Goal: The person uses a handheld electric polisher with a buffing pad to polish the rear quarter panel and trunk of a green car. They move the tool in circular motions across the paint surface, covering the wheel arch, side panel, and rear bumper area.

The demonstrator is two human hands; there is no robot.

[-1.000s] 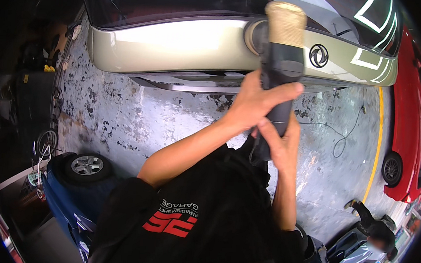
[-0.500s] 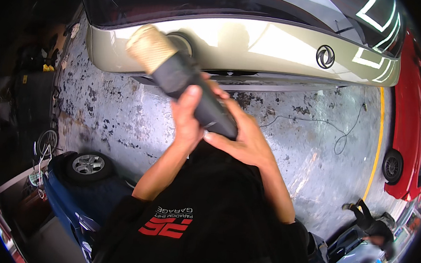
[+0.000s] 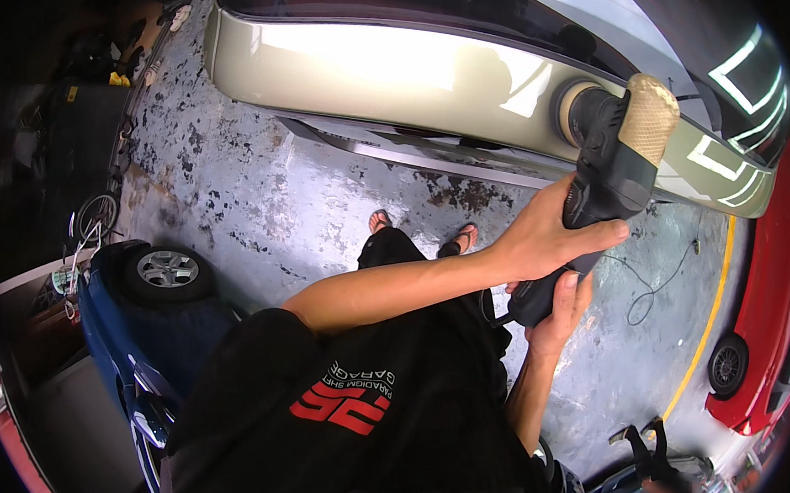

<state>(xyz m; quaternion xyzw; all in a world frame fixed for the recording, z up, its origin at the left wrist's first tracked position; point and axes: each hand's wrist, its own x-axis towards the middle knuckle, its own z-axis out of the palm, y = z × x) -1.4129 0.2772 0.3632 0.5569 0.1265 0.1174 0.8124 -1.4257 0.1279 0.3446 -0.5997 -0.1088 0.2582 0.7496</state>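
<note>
A black car polisher [image 3: 613, 170] with a tan textured cover around its head is held at the right, in front of a pale gold car's rear panel [image 3: 352, 69]. Its round pad [image 3: 569, 112] is against the panel, as far as I can tell. My left hand [image 3: 543, 231] reaches across and wraps around the polisher's body, thumb over the top. Lower down, my right hand [image 3: 562, 313] grips the end of the handle. Parts of the fingers of both hands are hidden behind the tool.
A dark cord [image 3: 643, 300] lies on the worn grey floor [image 3: 261, 200]. A blue car [image 3: 147, 321] stands behind at the left, near a bicycle [image 3: 97, 216]. At the right is a red car [image 3: 762, 309] beyond a yellow line. Another person [image 3: 663, 471] is at the lower right.
Both hands have carried the polisher from the panel's left side to its right. My left arm now stretches across my body, and the tan-covered head has swung to point up and right.
</note>
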